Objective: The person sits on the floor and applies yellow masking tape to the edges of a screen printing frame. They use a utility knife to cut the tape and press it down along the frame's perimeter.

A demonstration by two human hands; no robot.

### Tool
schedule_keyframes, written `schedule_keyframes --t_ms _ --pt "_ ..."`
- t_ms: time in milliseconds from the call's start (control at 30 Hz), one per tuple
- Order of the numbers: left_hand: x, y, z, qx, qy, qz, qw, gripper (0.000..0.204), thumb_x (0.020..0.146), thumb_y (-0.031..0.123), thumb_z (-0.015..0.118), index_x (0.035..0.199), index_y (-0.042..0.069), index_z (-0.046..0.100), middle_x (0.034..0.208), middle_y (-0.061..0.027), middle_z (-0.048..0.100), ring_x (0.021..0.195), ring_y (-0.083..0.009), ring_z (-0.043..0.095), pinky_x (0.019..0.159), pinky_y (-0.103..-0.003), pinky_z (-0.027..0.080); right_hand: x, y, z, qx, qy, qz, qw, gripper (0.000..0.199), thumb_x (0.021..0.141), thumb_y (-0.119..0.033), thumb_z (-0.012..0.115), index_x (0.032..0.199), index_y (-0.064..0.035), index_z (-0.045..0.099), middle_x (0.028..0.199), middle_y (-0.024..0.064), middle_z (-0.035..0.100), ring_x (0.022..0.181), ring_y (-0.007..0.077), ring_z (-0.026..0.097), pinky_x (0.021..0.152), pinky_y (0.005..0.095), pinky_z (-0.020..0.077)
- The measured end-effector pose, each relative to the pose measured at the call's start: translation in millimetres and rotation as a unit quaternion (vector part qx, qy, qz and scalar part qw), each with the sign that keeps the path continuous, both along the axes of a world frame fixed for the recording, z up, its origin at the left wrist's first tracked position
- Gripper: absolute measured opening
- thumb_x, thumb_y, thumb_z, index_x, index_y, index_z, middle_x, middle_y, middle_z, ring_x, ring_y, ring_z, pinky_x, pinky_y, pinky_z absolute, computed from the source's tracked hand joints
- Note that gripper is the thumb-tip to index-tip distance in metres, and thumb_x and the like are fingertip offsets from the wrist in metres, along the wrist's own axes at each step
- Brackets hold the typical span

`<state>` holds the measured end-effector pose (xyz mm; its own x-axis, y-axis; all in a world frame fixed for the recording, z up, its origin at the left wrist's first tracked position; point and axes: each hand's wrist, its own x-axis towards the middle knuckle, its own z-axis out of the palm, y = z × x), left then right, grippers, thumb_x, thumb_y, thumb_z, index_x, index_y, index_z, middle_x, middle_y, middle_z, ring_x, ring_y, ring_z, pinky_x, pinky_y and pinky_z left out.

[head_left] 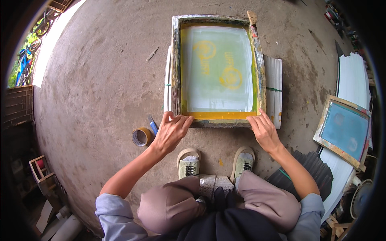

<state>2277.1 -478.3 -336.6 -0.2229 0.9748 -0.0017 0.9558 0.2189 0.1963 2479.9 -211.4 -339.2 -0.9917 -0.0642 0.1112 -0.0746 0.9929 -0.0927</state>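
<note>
pale blue rolled sleeves (114,209), mauve trousers (169,205), pale green laced sneakers (189,162)

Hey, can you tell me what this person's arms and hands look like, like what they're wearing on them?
Both the left hand and right hand are bare: no gloves, and no rings or watch that I can make out. The forearms are uncovered, with light blue-grey sleeves pushed up to about the elbows.

Bare floor (100,72) left of screen frame (175,72); tape roll (141,136) near left hand (171,132)

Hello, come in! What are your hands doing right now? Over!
Left hand and right hand flat on printing frame near edge. Tape roll beside left hand.
</note>
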Motion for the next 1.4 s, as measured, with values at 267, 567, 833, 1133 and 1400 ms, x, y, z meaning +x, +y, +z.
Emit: schedule_keyframes --t_ms 267,567,833,1133,1400 --pt "-6.6 6.2 -11.1 -0.007 -0.037 0.019 0.999 0.038 0.083 0.001 0.054 0.12 0.002 0.053 0.106 -0.0074 0.065 0.102 -0.0156 0.061 0.089 -0.035 0.032 -3.7 3.8 -6.2 -0.029 -0.016 -0.02 0.999 0.031 0.076 0.005 0.06 0.107 0.0039 0.058 0.09 0.0104 0.06 0.088 0.0232 0.06 0.106 0.0413 0.0402" --pt "2.1 -17.2 -34.4 0.065 0.015 0.018 0.998 0.061 0.084 0.006 0.059 0.141 0.013 0.037 0.129 -0.0014 0.056 0.12 -0.0153 0.052 0.1 -0.04 0.035 2.9 3.1 -7.9 -0.04 -0.014 -0.024 0.999 0.039 0.075 0.007 0.06 0.113 0.0034 0.055 0.102 0.0118 0.059 0.098 0.0257 0.058 0.107 0.0428 0.0392" --pt "23.5 -138.8 35.7 0.195 0.093 0.314 0.925 0.043 0.088 0.016 0.062 0.129 0.019 0.051 0.097 0.0016 0.064 0.093 -0.0124 0.06 0.1 -0.039 0.035 -14.1 -11.7 89.2 -0.06 0.034 -0.062 0.996 0.031 0.079 0.0 0.064 0.109 -0.0041 0.057 0.119 0.0118 0.052 0.114 0.0311 0.051 0.105 0.0444 0.0375" --pt "66.6 -284.6 16.0 0.264 0.038 0.63 0.73 0.039 0.086 0.015 0.064 0.124 0.016 0.054 0.078 -0.0008 0.06 0.08 -0.0158 0.059 0.095 -0.038 0.036 -165.7 -156.6 142.3 -0.158 0.074 0.11 0.979 0.021 0.088 -0.004 0.051 0.106 -0.0039 0.062 0.093 0.0146 0.062 0.089 0.0288 0.062 0.092 0.04 0.0453" --pt "66.0 -241.2 -110.3 0.161 -0.042 0.501 0.849 0.033 0.077 0.017 0.07 0.109 0.015 0.061 0.11 -0.0034 0.054 0.113 -0.0212 0.049 0.098 -0.043 0.035 -151.6 -254.4 -15.2 -0.274 -0.187 0.027 0.943 0.021 0.09 -0.012 0.051 0.105 -0.0029 0.064 0.1 0.0141 0.066 0.09 0.0268 0.065 0.082 0.036 0.0498"
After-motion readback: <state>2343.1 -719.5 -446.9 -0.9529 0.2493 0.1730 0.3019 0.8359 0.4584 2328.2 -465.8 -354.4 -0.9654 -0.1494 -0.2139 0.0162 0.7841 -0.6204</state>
